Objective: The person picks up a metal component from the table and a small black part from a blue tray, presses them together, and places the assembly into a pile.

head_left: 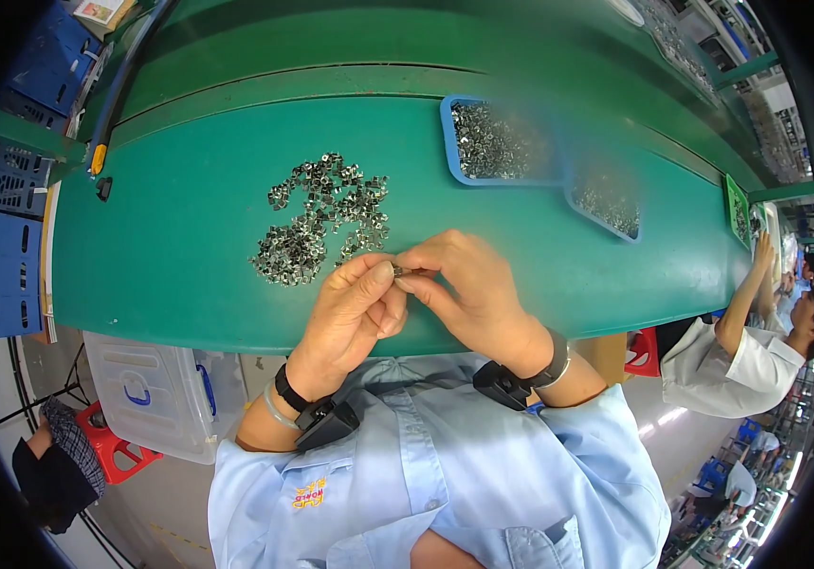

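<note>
My left hand (357, 308) and my right hand (464, 289) meet above the near part of the green table. Between their fingertips they pinch a small metal part (397, 271), mostly covered by thumbs and fingers. Its exact shape is too small to make out. Just beyond my left hand lies a loose pile of small shiny metal pieces (298, 248), spread in a rough ring on the tabletop. Farther off to the right stands a blue tray (448, 142) filled with similar pieces. Beside it is a second blue tray (606, 227), partly blurred, also holding small metal pieces.
The green table (179, 237) curves along its near edge, with a raised green ledge behind. A yellow-tipped tool (98, 159) is at the left. Blue crates (4, 275) stack at far left; a clear lidded box (146, 389) stands below. A co-worker (743, 365) sits at right.
</note>
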A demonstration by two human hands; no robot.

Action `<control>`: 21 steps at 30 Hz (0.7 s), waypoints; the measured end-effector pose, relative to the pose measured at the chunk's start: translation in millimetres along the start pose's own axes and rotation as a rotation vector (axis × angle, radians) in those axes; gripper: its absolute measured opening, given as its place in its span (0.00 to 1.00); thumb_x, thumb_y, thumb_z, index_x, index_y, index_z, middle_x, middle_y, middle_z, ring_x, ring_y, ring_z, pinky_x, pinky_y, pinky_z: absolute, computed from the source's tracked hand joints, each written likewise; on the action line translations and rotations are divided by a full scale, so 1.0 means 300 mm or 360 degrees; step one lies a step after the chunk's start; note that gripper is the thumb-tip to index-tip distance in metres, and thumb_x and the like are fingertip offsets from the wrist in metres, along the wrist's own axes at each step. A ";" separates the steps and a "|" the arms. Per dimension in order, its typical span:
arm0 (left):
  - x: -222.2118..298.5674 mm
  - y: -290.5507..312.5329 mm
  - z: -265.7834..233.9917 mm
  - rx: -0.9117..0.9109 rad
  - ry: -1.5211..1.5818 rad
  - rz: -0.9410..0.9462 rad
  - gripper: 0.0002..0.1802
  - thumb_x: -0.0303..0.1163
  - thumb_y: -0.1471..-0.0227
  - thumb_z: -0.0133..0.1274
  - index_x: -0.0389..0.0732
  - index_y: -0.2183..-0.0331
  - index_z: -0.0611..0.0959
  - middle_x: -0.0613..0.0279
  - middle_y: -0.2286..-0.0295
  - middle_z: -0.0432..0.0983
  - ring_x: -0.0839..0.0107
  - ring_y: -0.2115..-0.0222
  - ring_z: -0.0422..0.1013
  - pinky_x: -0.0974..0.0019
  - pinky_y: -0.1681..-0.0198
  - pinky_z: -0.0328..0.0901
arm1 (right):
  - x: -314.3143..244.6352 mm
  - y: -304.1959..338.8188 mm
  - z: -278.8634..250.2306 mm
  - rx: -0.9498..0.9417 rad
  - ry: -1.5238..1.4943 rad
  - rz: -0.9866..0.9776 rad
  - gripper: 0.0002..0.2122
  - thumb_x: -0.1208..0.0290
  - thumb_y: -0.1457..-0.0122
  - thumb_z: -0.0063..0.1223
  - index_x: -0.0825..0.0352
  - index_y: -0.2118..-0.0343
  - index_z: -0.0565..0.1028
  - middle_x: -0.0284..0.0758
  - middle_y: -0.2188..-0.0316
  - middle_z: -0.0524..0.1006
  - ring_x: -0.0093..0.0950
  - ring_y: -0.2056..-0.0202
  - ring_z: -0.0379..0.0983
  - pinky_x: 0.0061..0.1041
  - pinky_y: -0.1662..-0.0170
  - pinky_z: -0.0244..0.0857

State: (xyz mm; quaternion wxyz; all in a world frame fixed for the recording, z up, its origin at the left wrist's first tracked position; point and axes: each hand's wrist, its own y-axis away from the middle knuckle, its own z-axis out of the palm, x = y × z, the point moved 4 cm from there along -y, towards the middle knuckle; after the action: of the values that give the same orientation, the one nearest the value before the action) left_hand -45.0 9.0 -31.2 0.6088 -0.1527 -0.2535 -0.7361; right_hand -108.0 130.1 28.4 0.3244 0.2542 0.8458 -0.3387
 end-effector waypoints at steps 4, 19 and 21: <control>-0.006 -0.017 0.006 0.0025 -0.0062 0.0015 0.12 0.34 0.42 0.46 0.35 0.63 0.76 0.63 0.84 0.68 0.77 0.85 0.60 0.74 0.83 0.52 | 0.008 0.003 -0.013 0.0028 0.0056 0.0007 0.09 0.77 0.54 0.60 0.63 0.68 0.73 0.32 0.73 0.74 0.30 0.71 0.71 0.27 0.70 0.64; 0.030 0.020 -0.003 0.0156 -0.0228 -0.0016 0.13 0.32 0.41 0.42 0.35 0.58 0.74 0.62 0.82 0.69 0.77 0.84 0.62 0.74 0.82 0.57 | 0.255 -0.126 -0.329 0.0558 0.0831 0.0124 0.05 0.76 0.50 0.57 0.67 0.70 0.74 0.37 0.75 0.74 0.33 0.73 0.73 0.27 0.71 0.67; 0.037 0.024 -0.011 0.0164 -0.0218 -0.0004 0.13 0.31 0.40 0.42 0.35 0.58 0.74 0.62 0.82 0.69 0.77 0.85 0.62 0.74 0.82 0.57 | 0.244 -0.140 -0.298 0.0499 0.0736 0.0071 0.05 0.76 0.50 0.57 0.67 0.70 0.74 0.37 0.75 0.74 0.33 0.73 0.73 0.27 0.70 0.67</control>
State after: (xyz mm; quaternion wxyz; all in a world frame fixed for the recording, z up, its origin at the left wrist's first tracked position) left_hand -40.1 -3.0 -26.7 0.5962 -0.1709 -0.3324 -0.7105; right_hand -217.4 184.7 42.8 0.0869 0.3905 0.8288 -0.3913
